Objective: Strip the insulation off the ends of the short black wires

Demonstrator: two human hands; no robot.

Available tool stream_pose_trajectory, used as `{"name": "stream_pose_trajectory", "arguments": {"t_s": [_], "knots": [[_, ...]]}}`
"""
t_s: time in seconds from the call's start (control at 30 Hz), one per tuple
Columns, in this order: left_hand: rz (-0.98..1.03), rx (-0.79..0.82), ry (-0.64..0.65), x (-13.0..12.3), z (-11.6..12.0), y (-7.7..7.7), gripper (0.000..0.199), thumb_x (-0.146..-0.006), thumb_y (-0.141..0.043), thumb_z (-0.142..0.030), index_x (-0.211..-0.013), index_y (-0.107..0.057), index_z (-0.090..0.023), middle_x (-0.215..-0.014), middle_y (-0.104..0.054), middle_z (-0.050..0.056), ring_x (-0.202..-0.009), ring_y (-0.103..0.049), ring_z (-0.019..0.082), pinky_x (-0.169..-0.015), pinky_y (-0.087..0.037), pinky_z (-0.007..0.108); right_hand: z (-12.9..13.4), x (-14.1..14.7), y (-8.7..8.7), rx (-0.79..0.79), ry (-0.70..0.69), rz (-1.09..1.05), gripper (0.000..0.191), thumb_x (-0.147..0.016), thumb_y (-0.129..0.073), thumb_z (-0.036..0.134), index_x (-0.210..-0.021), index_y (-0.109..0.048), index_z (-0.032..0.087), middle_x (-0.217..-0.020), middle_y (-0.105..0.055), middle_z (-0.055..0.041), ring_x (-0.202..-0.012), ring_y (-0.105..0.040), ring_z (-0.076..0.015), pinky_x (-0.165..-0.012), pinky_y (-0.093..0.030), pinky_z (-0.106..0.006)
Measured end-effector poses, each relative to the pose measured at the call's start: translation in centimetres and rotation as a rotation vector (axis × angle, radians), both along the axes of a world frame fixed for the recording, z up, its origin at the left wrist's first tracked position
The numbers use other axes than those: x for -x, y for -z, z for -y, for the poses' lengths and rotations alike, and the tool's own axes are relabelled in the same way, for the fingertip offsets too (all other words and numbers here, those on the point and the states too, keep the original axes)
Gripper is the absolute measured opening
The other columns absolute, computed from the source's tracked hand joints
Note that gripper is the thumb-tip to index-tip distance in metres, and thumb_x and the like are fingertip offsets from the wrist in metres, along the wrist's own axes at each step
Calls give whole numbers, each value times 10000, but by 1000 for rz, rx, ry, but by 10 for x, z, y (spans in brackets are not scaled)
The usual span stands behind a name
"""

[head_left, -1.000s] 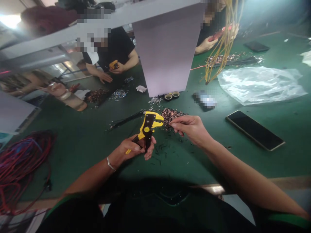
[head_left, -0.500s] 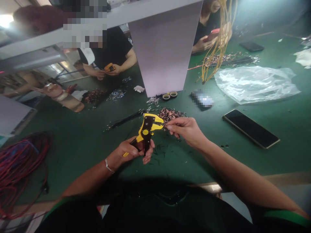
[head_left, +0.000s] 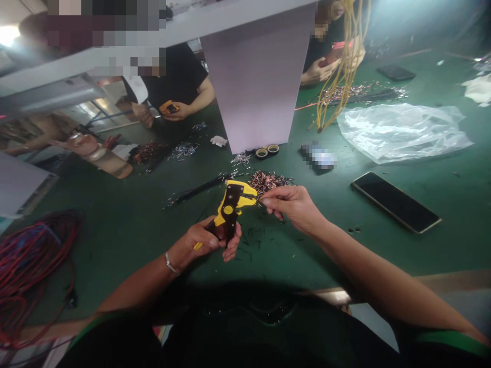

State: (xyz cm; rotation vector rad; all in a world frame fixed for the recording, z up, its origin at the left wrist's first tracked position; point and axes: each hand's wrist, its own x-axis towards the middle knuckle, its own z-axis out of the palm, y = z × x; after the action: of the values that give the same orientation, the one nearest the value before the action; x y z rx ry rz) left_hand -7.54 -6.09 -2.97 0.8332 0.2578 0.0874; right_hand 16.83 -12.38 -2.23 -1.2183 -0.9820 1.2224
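Pliers (head_left: 230,209) (yellow and black) sit clasped in the left hand (head_left: 215,239); the right hand's (head_left: 289,203) fingertips pinch together beside them.

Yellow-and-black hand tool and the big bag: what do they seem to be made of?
Hand tool: perhaps hard plastic or painted metal, fairly smooth; its solid, evenly coloured parts leave it open.
Bag: thin plastic film, glossy; green tabletop shows through, and creases catch the light.

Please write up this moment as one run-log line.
left hand: gripping yellow-and-black tool | right hand: fingers pinched beside tool tip, any held piece unclear | nearby: copper-coloured pile, large black phone
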Motion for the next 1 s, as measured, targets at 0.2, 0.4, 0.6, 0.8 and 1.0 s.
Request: {"name": "stream_pose_trajectory", "arguments": {"t_s": [0.2,0.4,0.6,0.8,1.0], "knots": [[10,3,0,0,1,0,450,-580,-684,-208,-1012,-653,-85,-752,-609,68,-583,-571,166,-565,-483,330,0,1,0,5,-15,-15,162,-679,-754,304,-743,-751,156,-513,-600,15,-396,-440,-56,-383,-326,-222],[15,-18,-22,1,2,1,410,-606,-690,-190,-1002,-654,-89,-738,-605,59,-564,-564,150,-544,-481,311,0,0,1,0,-27,-16,156,-690,-752,294,-754,-754,152,-524,-601,12,-397,-444,-60,-387,-324,-231],[-6,-53,-49,2,4,-1,324,-642,-705,-182,-949,-655,-92,-708,-598,48,-527,-547,129,-502,-476,282,0,0,-1,8,-24,-20,161,-673,-752,304,-745,-749,160,-516,-596,20,-395,-440,-60,-384,-326,-227],[-17,-78,-86,1,9,-4,267,-670,-698,-171,-920,-650,-92,-674,-583,34,-501,-526,118,-458,-457,262,0,0,0,26,-22,-14,172,-671,-750,314,-747,-738,160,-516,-599,20,-393,-439,-61,-384,-326,-226],[-31,-86,-124,2,12,-4,264,-671,-694,-146,-924,-623,-121,-680,-535,-2,-490,-490,93,-445,-423,238,-1,-1,1,30,-35,-3,171,-688,-734,316,-754,-730,158,-515,-596,19,-393,-434,-61,-385,-310,-232]]}}
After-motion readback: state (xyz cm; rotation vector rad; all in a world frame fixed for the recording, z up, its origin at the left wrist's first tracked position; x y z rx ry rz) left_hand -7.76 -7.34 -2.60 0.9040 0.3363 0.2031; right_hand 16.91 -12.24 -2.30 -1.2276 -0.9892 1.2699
